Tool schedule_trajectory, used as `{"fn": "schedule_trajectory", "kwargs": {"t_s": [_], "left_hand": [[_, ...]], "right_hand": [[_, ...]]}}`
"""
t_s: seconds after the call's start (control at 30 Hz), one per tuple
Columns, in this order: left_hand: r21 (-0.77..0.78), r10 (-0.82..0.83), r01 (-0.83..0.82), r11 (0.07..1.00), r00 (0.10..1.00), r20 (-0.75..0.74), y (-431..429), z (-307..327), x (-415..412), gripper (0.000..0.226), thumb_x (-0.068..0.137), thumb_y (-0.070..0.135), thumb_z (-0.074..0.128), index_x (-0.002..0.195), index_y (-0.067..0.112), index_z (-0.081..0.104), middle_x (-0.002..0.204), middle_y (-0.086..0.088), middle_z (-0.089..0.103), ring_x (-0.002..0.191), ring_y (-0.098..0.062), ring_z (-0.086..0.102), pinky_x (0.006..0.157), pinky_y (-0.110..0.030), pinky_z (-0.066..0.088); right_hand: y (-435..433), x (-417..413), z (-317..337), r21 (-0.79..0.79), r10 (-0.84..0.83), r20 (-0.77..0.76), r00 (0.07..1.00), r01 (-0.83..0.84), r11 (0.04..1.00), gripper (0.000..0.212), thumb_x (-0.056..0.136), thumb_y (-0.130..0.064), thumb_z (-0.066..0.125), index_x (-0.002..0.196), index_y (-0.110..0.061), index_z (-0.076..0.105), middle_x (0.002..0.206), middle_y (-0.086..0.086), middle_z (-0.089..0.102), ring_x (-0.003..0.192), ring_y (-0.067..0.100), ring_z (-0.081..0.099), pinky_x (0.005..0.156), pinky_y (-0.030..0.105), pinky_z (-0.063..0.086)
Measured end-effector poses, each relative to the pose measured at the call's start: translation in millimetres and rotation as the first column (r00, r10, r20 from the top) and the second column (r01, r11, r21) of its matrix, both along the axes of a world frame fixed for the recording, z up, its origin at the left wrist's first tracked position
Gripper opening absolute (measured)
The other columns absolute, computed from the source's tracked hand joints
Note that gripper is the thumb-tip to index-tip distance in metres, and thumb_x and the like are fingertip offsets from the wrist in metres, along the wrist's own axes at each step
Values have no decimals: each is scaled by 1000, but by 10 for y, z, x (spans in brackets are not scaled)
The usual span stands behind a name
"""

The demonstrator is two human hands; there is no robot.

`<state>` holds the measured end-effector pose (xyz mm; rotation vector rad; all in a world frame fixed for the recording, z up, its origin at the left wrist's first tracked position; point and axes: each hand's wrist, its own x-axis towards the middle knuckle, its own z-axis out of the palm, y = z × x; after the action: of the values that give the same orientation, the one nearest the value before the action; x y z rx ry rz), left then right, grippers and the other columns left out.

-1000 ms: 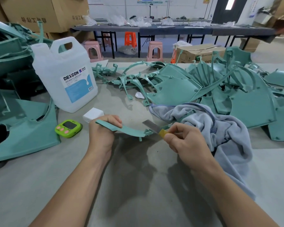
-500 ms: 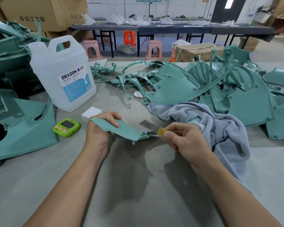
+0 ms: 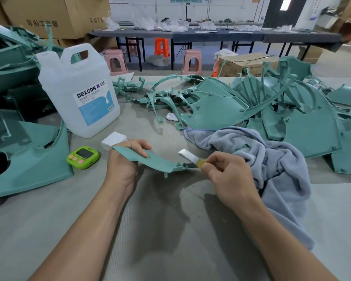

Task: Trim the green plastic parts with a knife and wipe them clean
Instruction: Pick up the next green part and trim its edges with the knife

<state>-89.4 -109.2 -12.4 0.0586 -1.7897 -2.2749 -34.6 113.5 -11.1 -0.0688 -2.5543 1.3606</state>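
Green plastic part (image 3: 156, 161), gripped at its left end by the left hand's (image 3: 121, 167) curled fingers (image 3: 140, 148) and met at its right tip by the knife (image 3: 188, 156) pinched in the right hand (image 3: 228, 176), has rolled broad-face-up above the table (image 3: 170, 236), so trimming evidently continues; the jug (image 3: 79, 94) behind shows no readable fill level.

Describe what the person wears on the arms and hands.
The left hand and right hand are bare: no gloves, rings or watch. The left forearm and right forearm are uncovered to the picture's edge; no sleeve shows.
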Motion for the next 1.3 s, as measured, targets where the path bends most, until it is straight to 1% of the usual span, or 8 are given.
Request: {"fn": "schedule_trajectory", "kwargs": {"t_s": [0.2,0.47,0.63,0.8,0.93,1.03,1.13,1.3], "left_hand": [[-20,92,-91,996,990,103,-19,-36,-64,28,39,2,42,49,15,64,67,-3,68,77,-21,58,71,-33,40],[-20,129,-128,992,979,156,-13,-44,-63,29,35,-1,45,52,16,62,62,-6,61,65,-24,57,54,-29,42],[-55,164,-156,986,965,205,-52,-73,-105,26,40,-4,46,50,16,58,62,-12,52,70,-28,50,60,-38,37],[-89,182,-167,982,961,210,-66,-72,-121,29,25,6,48,50,17,57,60,-11,49,68,-27,47,62,-42,33],[-99,170,-154,983,967,190,-72,-71,-122,34,20,13,49,52,18,56,64,-12,49,70,-26,47,64,-44,32],[-117,180,-160,980,966,187,-77,-64,-134,25,31,4,46,50,17,55,66,-13,49,70,-26,47,64,-44,31],[-133,179,-156,979,967,182,-71,-65,-119,24,37,0,45,49,18,55,65,-12,50,71,-24,48,64,-42,33],[-34,184,-181,983,965,188,-82,-49,-116,33,38,-2,42,55,18,62,66,-7,53,75,-24,47,70,-41,34]], "right_hand": [[12,32,36,-98,-11,-62,998,4,995,18,94,-27,70,77,-31,67,66,-2,67,57,14,56,51,24,44],[-81,29,70,243,-45,49,998,32,970,25,96,-36,67,75,-25,58,62,-7,62,59,8,56,52,25,42],[-5,58,84,11,-115,-65,991,116,993,24,93,-27,69,71,-22,61,54,-12,60,48,3,50,43,12,36],[-5,-4,62,250,-133,31,991,121,961,21,93,-34,67,75,-25,61,60,-10,60,58,6,56,47,16,33],[30,18,87,144,-137,-46,989,143,979,23,93,-27,70,71,-25,61,54,-11,59,56,-2,56,44,10,37],[-12,32,78,275,-86,39,996,72,959,20,94,-34,66,76,-27,61,59,-9,61,54,7,55,44,20,35],[152,-35,147,443,-364,-1,931,327,835,19,95,-36,58,79,-27,62,71,-4,60,65,25,53,59,31,36],[251,8,118,311,-273,-150,950,307,899,22,91,-29,68,72,-25,59,56,-5,58,51,11,50,51,29,34]]}}
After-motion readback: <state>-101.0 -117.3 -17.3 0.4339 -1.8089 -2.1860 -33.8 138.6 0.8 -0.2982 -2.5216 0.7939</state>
